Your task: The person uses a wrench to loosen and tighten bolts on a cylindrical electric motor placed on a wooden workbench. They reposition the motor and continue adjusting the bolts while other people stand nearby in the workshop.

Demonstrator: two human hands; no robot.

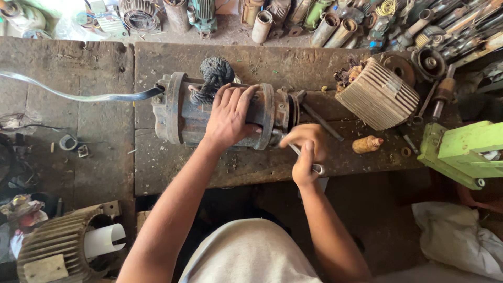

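We see the grey motor housing (220,112) lying on its side mid-bench, our left hand (228,118) clamped over it. Right hand (306,152), at its end, grips a metal tool (304,157); it may slip and gouge knuckles.

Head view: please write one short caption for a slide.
Left hand steadies a pump motor on a wooden bench; right hand works a metal tool at its end.
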